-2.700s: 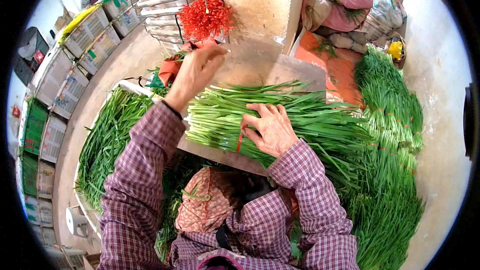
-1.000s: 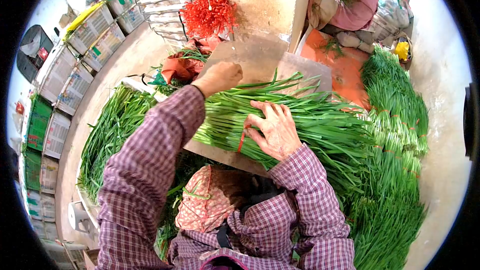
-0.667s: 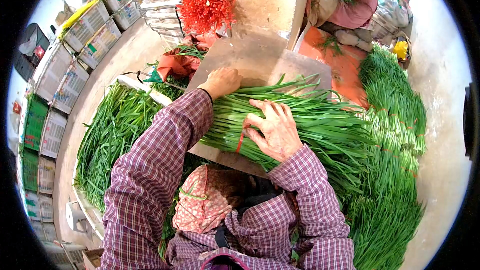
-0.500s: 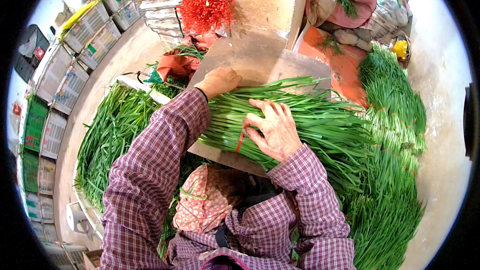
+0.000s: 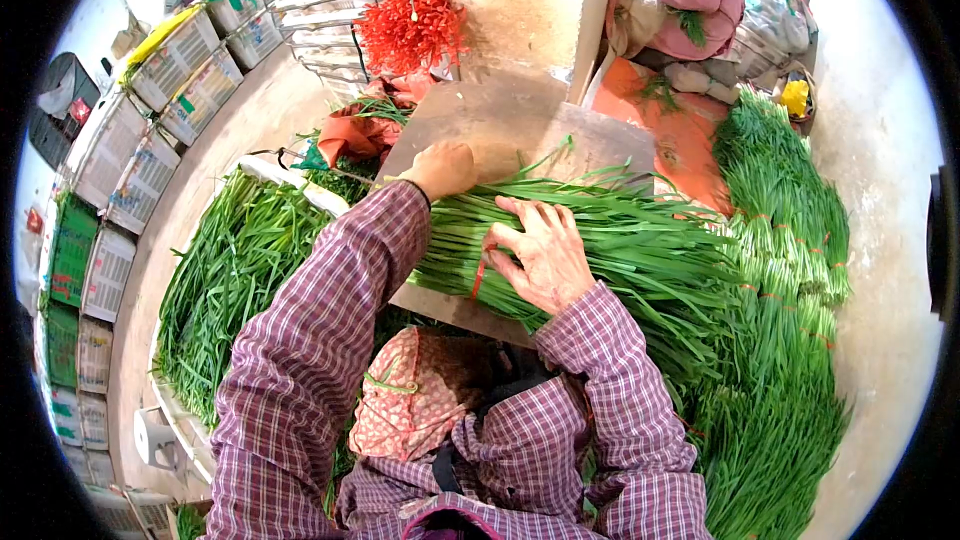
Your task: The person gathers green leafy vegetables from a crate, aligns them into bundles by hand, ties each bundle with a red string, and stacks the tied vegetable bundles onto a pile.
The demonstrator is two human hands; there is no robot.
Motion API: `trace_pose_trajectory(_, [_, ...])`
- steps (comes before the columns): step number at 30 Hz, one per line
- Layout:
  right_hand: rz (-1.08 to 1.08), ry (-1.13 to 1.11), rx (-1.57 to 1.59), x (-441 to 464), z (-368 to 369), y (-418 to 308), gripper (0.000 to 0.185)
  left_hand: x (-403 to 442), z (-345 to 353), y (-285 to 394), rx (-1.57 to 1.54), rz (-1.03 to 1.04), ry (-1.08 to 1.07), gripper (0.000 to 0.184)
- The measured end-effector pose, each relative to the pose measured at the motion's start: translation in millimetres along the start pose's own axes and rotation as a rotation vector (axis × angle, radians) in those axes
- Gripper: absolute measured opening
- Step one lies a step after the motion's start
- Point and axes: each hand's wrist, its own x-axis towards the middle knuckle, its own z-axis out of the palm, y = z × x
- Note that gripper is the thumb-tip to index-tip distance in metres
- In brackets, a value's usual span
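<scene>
A thick bunch of green chives (image 5: 620,240) lies across a brown board (image 5: 480,120) in front of me, a red band (image 5: 478,278) around its pale stems. My right hand (image 5: 545,255) rests over the bunch and grips it, fingers curved, thumb and forefinger close to the band. At the stem end, my left hand (image 5: 443,170) is closed in a fist around a few chive stalks. A pale end pokes out on its left, and loose blades stretch rightward above the bunch. Its fingertips are hidden.
Loose chives (image 5: 235,280) fill a white container on the left. Banded chive bunches (image 5: 785,270) are piled on the right by the wall. Red bands (image 5: 410,30) hang on a rack ahead. A co-worker in pink (image 5: 705,0) sits at the back right. Crates (image 5: 110,180) line the left.
My left hand has moved slightly down and right, and a chive blade now sticks up above the bunch. My right hand has stayed on the bunch. The co-worker's posture has shifted.
</scene>
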Motion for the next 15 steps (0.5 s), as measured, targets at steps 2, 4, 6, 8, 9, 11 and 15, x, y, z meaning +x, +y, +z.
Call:
trace_pose_trajectory(2, [0.002,-0.010,0.008,-1,3,3,0.015,15,4,-1,-0.005,-0.016,-0.063,0.042])
trace_pose_trajectory(4, [0.011,-0.023,-0.003,-1,4,5,0.015,28,9,1,0.001,-0.085,-0.103,0.052])
trace_pose_trajectory(6, [-0.001,-0.011,-0.005,0,3,3,0.016,24,1,11,0.037,-0.156,-0.097,0.061])
trace_pose_trajectory(8, [0.005,-0.005,-0.011,0,1,1,0.017,23,2,15,0.020,-0.176,-0.112,0.064])
trace_pose_trajectory(9, [0.003,0.000,-0.013,0,1,1,0.017,23,4,13,0.025,-0.178,-0.087,0.062])
trace_pose_trajectory(11, [0.006,0.007,-0.018,0,1,1,0.017,24,6,10,-0.009,-0.201,-0.058,0.056])
trace_pose_trajectory(15, [-0.008,0.029,-0.012,-1,2,1,0.017,27,11,8,-0.062,-0.228,-0.027,0.053])
